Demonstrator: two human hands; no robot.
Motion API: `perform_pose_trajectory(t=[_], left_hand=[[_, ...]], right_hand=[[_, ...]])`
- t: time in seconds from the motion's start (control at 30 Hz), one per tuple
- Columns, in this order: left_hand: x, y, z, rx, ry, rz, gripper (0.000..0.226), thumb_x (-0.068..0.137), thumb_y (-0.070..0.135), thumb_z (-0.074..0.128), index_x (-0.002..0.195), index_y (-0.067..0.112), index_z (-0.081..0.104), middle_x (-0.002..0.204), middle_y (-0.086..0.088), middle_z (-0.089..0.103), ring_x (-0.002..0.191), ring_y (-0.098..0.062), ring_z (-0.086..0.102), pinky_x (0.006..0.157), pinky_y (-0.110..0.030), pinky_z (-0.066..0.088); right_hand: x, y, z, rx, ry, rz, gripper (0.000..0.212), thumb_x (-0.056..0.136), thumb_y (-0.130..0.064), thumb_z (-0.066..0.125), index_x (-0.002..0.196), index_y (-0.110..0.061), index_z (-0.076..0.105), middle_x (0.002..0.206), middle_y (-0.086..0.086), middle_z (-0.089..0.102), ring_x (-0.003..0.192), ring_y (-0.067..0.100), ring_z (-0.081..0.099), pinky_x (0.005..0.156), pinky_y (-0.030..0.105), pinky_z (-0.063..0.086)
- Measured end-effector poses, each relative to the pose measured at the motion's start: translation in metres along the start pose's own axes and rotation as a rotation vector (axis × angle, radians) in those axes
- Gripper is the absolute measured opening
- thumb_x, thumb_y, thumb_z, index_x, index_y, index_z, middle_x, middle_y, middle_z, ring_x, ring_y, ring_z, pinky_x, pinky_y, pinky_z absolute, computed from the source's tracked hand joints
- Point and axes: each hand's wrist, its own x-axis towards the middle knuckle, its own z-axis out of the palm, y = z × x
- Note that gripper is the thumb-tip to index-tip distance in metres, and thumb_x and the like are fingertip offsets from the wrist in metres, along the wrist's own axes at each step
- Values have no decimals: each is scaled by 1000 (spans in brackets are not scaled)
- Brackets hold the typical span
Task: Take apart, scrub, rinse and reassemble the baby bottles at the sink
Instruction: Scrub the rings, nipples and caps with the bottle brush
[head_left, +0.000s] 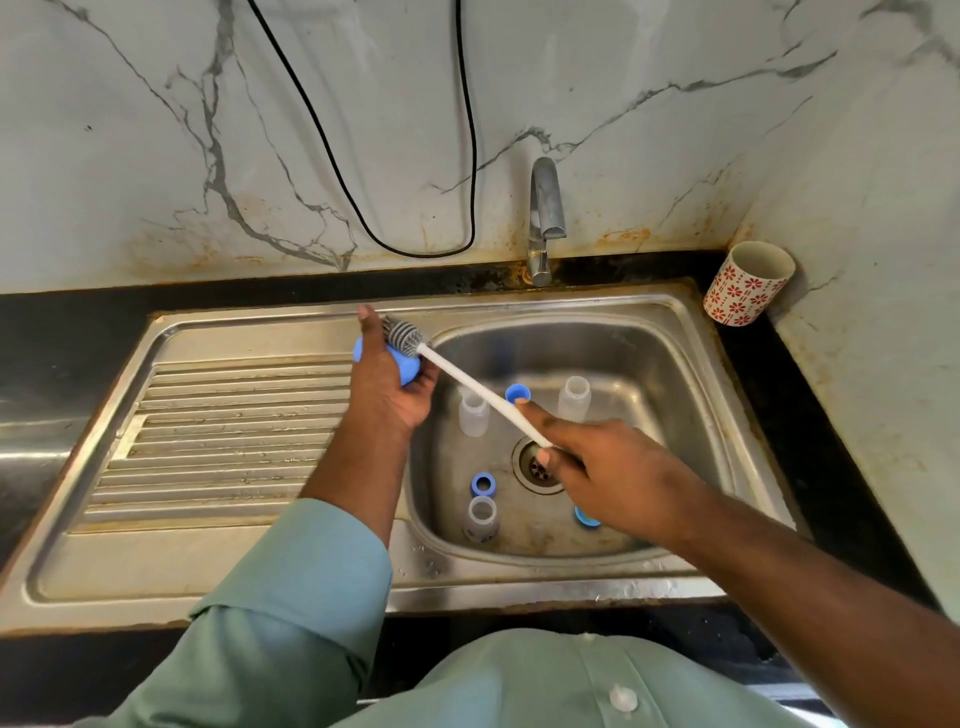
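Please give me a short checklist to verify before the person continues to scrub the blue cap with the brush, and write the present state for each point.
1. Left hand holds the blue cap: ok.
2. Right hand grips the white handle of the brush: ok.
3. Bristles touch the cap: ok.
4. Water runs from the tap: not ok, no stream visible.
5. Three bottles stand upright in the sink: ok.
6. Soap on the bristles: cannot tell.

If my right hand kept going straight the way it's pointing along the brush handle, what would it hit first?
Probably the left hand, which grips a blue cap against the brush head. The right hand points up-left; depth is unclear.
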Motion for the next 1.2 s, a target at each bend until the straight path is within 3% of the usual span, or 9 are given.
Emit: perform_pose_trajectory(t=[0.1,0.23,0.4,0.5,0.6,0.7,0.93,1.03,1.2], left_hand=[[10,14,3,32,50,17,79,80,76,51,135,19,46,107,-9,61,88,-21,60,57,-27,56],[2,-5,13,115,2,-6,79,82,80,43,128,17,55,87,-5,60,77,-18,60,62,-27,55],[4,12,13,-8,-36,-22,59,93,69,37,105,15,56,80,-5,56,71,-16,55,64,-27,49],[0,-3,14,-12,-144,-78,43,96,55,46,100,13,56,79,-6,53,71,-17,53,70,-29,48],[4,7,17,-81,-167,-55,28,98,37,51,112,12,55,93,-10,57,80,-20,55,71,-30,50],[12,20,9,-76,-218,-15,19,96,33,57,103,15,59,89,-5,63,77,-16,62,69,-28,53],[12,18,11,-96,-198,99,37,88,33,69,114,11,53,85,-7,60,73,-18,61,64,-31,56],[8,-4,19,25,-131,135,47,88,36,69,124,15,48,89,-7,59,69,-19,61,61,-32,56],[8,4,29,115,-36,93,73,87,75,38,134,19,48,94,-8,59,72,-18,58,55,-25,51]], right_hand=[[-8,-6,5,13,-18,-25,55,102,-39,40,148,-55,15,66,-7,46,54,7,43,52,19,33],[5,-16,-1,114,1,24,52,102,-37,41,148,-51,22,63,-6,49,49,7,45,53,23,43],[-7,-16,1,137,-27,4,55,102,-37,43,146,-55,17,65,-5,53,49,6,46,52,22,43],[13,-9,-3,162,42,26,52,101,-34,44,148,-47,27,88,0,69,58,10,58,62,31,54],[16,-5,-5,209,69,27,50,101,-33,46,147,-45,31,76,1,63,52,7,52,50,19,44],[1,-2,-2,289,27,-1,47,100,-32,49,143,-45,38,76,1,66,44,5,46,45,14,38],[-3,-15,11,487,49,51,47,99,-31,52,141,-49,41,52,-14,43,45,2,40,48,12,35],[7,-16,9,523,100,91,42,99,-30,52,140,-42,47,65,-8,56,42,1,42,44,12,36],[-7,-14,4,463,42,63,34,99,-33,50,129,-51,52,86,-2,69,42,3,42,44,13,33]])
